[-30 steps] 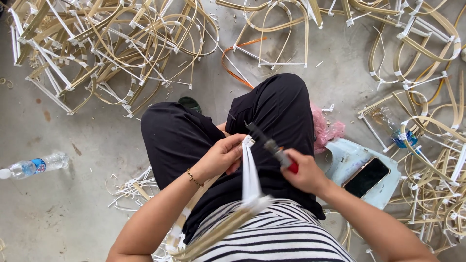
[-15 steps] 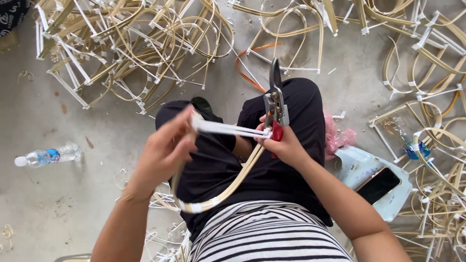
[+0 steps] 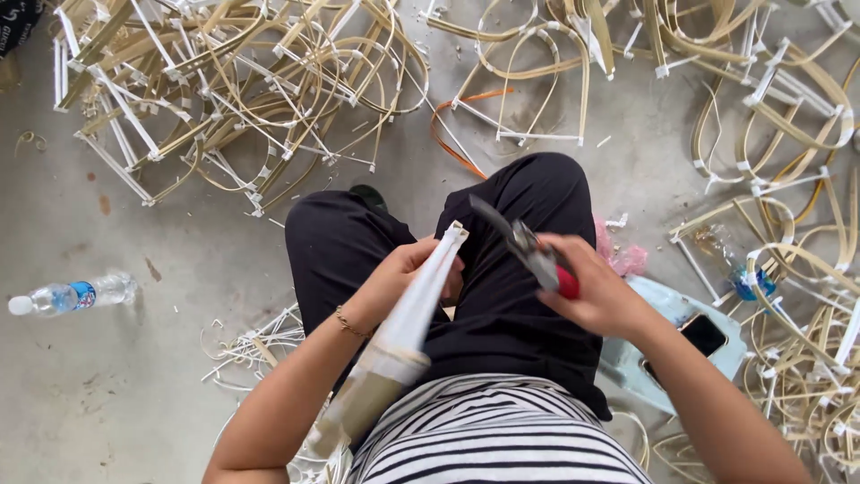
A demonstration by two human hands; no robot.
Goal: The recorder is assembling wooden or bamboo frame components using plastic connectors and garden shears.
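Heaps of bent cane frames (image 3: pixel 242 99) across far edge and right edge of concrete floor (image 3: pixel 107 376). White-wrapped cane strip (image 3: pixel 408 318) over lap, gripped in left hand (image 3: pixel 408 273). Right hand (image 3: pixel 596 291) closed on red-handled pliers (image 3: pixel 528 251), tips just beside strip's top. Plastic bottle (image 3: pixel 67 296) near left edge.

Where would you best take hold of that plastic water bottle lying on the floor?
Probably around the clear middle of the water bottle, coming straight down from above. It lies on its side on the concrete floor, white cap to the left, with bare floor all round, so the round body is free for fingers to close across. The cap end looks too narrow for a sure grip.
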